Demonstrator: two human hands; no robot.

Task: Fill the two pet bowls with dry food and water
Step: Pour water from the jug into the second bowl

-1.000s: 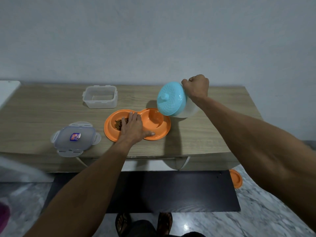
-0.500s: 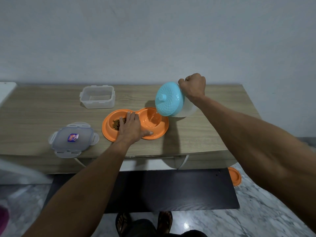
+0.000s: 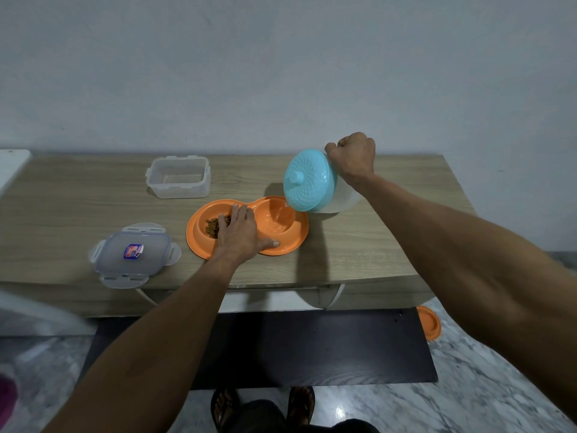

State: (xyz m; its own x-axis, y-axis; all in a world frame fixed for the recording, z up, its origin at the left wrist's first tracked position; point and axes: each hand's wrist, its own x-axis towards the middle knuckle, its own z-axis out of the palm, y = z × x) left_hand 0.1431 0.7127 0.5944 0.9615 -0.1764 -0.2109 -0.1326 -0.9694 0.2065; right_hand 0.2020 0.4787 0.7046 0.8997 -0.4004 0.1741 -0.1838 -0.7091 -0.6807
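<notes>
An orange double pet bowl (image 3: 298, 237) lies on the wooden table (image 3: 359, 245). Brown dry food (image 3: 212, 228) fills its left cup. My left hand (image 3: 240, 235) rests flat on the bowl's middle, fingers straight, thumb on the front rim. My right hand (image 3: 352, 156) grips the handle of a translucent jug with a turquoise lid (image 3: 309, 184), tilted hard to the left over the right cup. A thin stream of water (image 3: 282, 210) falls from the lid's edge into that cup, where water shimmers.
An empty clear container (image 3: 178, 176) stands at the back of the table. Its lid (image 3: 134, 254) with a blue sticker lies near the front left edge. A dark mat (image 3: 296, 345) and an orange lid (image 3: 431, 321) lie on the marble floor below.
The jug has tipped a little further toward the right cup and water now runs into it. My left hand has stayed on the bowl.
</notes>
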